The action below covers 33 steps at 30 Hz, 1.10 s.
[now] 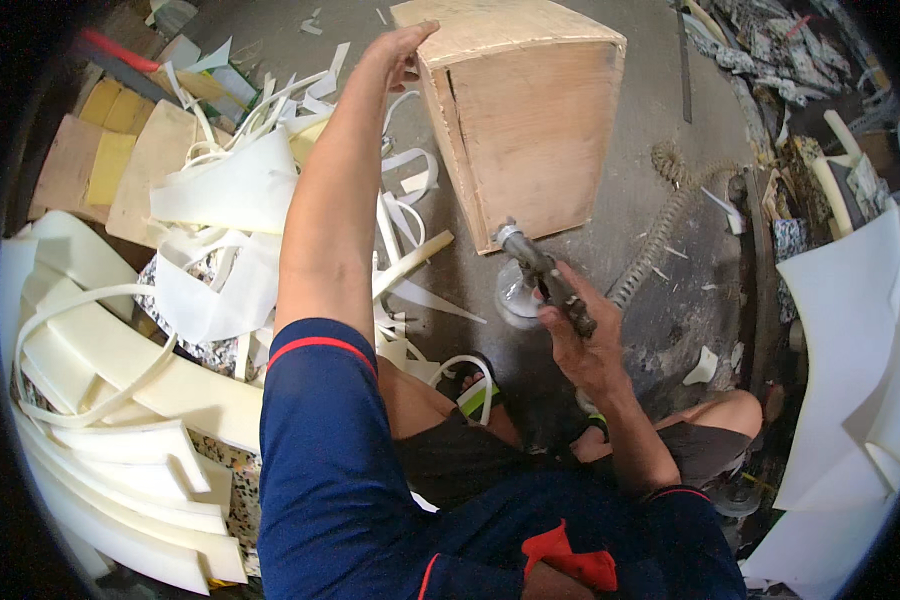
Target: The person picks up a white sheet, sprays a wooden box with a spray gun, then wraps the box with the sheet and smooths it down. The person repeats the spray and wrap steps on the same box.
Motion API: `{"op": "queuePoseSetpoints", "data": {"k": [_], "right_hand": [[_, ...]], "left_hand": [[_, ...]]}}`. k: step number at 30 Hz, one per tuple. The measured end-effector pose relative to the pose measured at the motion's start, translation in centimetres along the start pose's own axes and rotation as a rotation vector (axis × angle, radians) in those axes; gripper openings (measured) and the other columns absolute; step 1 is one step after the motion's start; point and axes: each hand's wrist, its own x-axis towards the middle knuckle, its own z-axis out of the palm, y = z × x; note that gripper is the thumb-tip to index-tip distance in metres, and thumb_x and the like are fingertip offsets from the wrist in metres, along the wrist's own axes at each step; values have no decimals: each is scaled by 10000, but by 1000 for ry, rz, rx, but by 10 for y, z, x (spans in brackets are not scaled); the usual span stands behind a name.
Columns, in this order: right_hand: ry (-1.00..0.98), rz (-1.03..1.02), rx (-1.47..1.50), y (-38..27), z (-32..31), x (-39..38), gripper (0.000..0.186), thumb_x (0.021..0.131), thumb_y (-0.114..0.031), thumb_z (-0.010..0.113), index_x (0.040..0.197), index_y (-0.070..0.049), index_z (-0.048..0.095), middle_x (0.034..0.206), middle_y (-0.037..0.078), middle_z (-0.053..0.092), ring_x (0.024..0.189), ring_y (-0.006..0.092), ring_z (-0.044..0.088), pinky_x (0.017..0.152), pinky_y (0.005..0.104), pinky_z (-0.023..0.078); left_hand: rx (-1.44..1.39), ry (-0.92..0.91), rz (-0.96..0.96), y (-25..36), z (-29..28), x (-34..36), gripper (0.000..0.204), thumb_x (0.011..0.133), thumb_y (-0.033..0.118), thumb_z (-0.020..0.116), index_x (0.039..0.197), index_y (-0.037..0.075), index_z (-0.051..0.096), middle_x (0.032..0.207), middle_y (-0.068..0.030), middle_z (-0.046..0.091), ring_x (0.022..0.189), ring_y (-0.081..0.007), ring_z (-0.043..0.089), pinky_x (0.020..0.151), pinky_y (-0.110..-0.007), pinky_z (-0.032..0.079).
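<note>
A pale plywood box (pixel 536 130) with tapered sides stands at the upper middle. My left hand (pixel 398 55) grips its upper left corner, fingers curled over the edge. Near the box's lower front, my right hand (pixel 585 350) holds a metal spray gun (pixel 546 268), its nozzle pointing toward the box. A translucent round cup (pixel 516 302) hangs below the gun, and a coiled air hose (pixel 642 250) runs on the floor to the right.
Cream foam sheets (pixel 110 370) and white offcut strips (pixel 210 190) are heaped at the left, beside plywood pieces (pixel 65 160). White sheets (pixel 835 370) line the right, with scrap foam (pixel 770 60) at the top right. My legs are bent below me on the grey floor (pixel 685 315).
</note>
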Motion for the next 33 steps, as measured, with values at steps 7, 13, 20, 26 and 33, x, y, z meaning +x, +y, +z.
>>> {"op": "queuePoseSetpoints", "data": {"k": [7,13,20,26,33], "right_hand": [[-156,-192,-478,-10,-23,42,480,773,-100,792,1201,-32,586,977,187,645,880,348,644,766,368,500],[-112,-402,-385,-21,-41,69,446,773,-106,796,1164,-20,598,956,189,644,858,375,638,729,408,505],[18,-368,-354,-31,-55,66,507,751,-29,792,1218,-13,595,1019,190,668,884,320,671,760,377,514],[-30,-378,-332,-34,-60,68,495,747,-21,788,1206,3,604,990,173,677,850,308,670,752,357,515],[54,-120,-58,-28,-57,61,473,877,-317,727,1189,22,618,867,91,656,791,160,616,696,289,482]], "left_hand": [[44,-15,51,-8,-2,0,908,756,759,571,1446,179,465,1440,-210,471,1349,-443,397,1082,-663,186],[41,-61,134,-12,-1,11,918,740,780,560,1442,194,476,1509,-205,386,1378,-502,309,1052,-730,137],[74,-13,41,-14,2,15,907,795,730,559,1441,101,463,1493,-205,407,1407,-480,268,1107,-675,173],[55,-31,84,-15,3,16,918,809,721,563,1447,72,445,1480,-232,412,1420,-440,275,1127,-645,175],[25,10,92,-15,4,0,873,826,679,583,1423,52,474,1447,-230,457,1404,-362,345,1130,-594,220]]}}
